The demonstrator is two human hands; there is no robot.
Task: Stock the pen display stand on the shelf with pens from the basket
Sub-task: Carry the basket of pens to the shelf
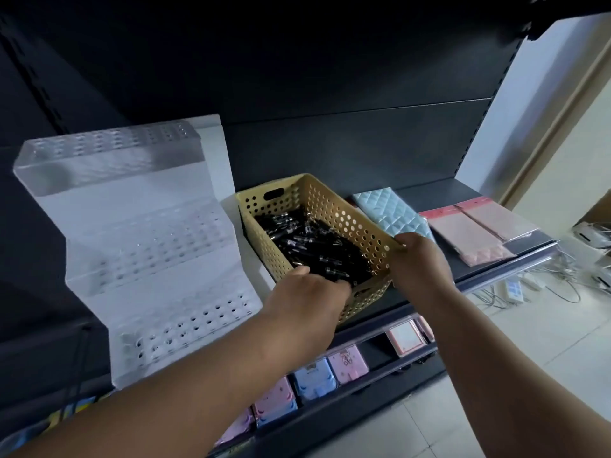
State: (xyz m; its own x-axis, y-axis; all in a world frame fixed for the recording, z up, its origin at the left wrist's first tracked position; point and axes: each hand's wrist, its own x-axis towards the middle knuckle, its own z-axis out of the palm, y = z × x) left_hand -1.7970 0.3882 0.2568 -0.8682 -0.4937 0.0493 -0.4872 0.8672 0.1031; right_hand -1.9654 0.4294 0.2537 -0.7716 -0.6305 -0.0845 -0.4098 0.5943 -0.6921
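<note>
We reach our left hand [309, 294] into the basket [334, 206], fingers dipped among the black pens [314, 246]; we cannot tell if it already grips one. Our right hand [418, 259] is closed on the basket's right rim, probably to keep it steady while we pick. The basket stands on the shelf [426, 193] just beside the stand [142, 246], so the way is short. All holes of the stand look empty, so the stocking seems only beginning.

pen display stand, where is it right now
In the head view the clear pen display stand sits on the shelf at the left, right beside the tan basket of black pens; its holes look empty.
</note>
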